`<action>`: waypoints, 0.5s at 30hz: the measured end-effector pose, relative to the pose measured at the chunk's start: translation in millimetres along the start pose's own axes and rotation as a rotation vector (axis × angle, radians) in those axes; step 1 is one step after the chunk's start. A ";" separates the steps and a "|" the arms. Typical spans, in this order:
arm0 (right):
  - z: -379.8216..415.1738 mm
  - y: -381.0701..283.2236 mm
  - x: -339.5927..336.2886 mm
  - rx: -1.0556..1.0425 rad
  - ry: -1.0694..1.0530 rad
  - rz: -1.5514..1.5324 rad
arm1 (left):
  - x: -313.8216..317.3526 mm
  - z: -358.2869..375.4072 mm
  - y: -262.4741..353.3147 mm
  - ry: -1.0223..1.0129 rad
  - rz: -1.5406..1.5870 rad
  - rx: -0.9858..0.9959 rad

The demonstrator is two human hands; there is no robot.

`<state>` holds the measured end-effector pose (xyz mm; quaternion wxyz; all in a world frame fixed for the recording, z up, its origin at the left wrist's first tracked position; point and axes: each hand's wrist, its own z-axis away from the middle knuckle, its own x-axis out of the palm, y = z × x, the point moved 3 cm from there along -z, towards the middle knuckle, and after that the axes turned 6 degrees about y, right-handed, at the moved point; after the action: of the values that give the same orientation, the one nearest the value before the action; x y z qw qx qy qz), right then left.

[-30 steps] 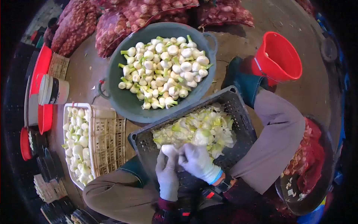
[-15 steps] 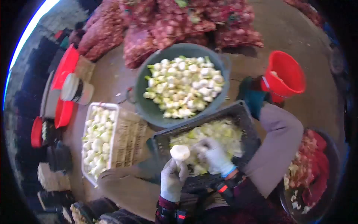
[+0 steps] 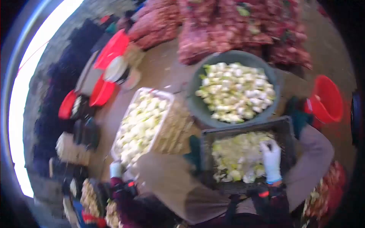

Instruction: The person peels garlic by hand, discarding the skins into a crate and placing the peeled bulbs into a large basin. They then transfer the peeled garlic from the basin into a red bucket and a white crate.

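Observation:
At the near end of the white crate (image 3: 118, 141) of peeled white bulbs (image 3: 140, 127) is my left hand (image 3: 116, 169), in a pale glove. Its fingers are too blurred and hidden to read. My right hand (image 3: 271, 159), gloved with a light blue cuff, hovers over the right side of the black crate (image 3: 249, 127), which holds pale peelings (image 3: 235, 155). Its thumb and fingers are bent together at the tips, and what they hold, if anything, is too small to name. Beyond the black crate stands a large green tub (image 3: 195, 85) full of white bulbs with green stems (image 3: 235, 91).
Red mesh sacks (image 3: 228, 30) are heaped at the back. A red bucket (image 3: 326, 99) stands at the right, above a basin area of reddish skins (image 3: 323, 193). Red basins (image 3: 112, 49) and a white bucket (image 3: 116, 69) lie at the left. My bent legs (image 3: 171, 178) flank the black crate.
The view has turned left. My left hand has moved from the black crate to the white crate, and the bulb it held is no longer visible in it. My right hand has shifted to the crate's right side.

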<state>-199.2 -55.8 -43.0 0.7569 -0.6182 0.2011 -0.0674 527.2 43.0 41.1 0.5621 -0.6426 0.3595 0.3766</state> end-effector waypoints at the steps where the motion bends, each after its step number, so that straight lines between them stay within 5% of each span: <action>1: 2.5 -12.9 -2.5 0.001 -0.002 0.059 | -10.7 -24.1 -5.0 -0.197 0.613 -0.386; 2: 3.1 -16.1 1.1 0.078 0.011 -0.024 | -25.8 -45.0 -7.6 -0.186 1.135 -0.891; 3: -0.2 -3.1 9.5 0.119 0.008 -0.058 | -25.4 -93.4 -19.8 0.005 0.823 -0.480; 6: 4.8 -18.0 35.1 0.347 -0.155 -0.520 | -206.3 -202.5 148.6 0.059 1.162 -0.300; 7: 2.6 -16.7 40.8 0.327 -0.173 -0.366 | -253.0 -230.2 211.7 0.009 1.269 -0.176; 10: 4.8 10.4 51.5 0.290 -0.239 -0.221 | -243.3 -301.3 347.3 -0.269 1.134 0.317; 11: 0.1 16.5 52.9 0.228 -0.230 -0.150 | -226.9 -315.1 396.0 -0.464 1.196 0.325; 12: -0.5 19.9 47.3 0.305 -0.234 -0.144 | -194.8 -328.4 436.1 -0.438 1.110 0.491; 13: -7.0 1.2 38.3 0.315 -0.224 -0.151 | -166.2 -339.9 476.4 -0.611 0.930 0.429; 15: -19.0 -20.3 24.5 0.706 -0.237 -0.169 | -103.4 -352.6 541.1 -0.599 0.839 0.556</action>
<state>-181.3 -86.2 -31.8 0.9330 -0.3374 0.0249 -0.1231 28.9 -362.5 -81.7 0.5894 -0.1393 0.4940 0.6238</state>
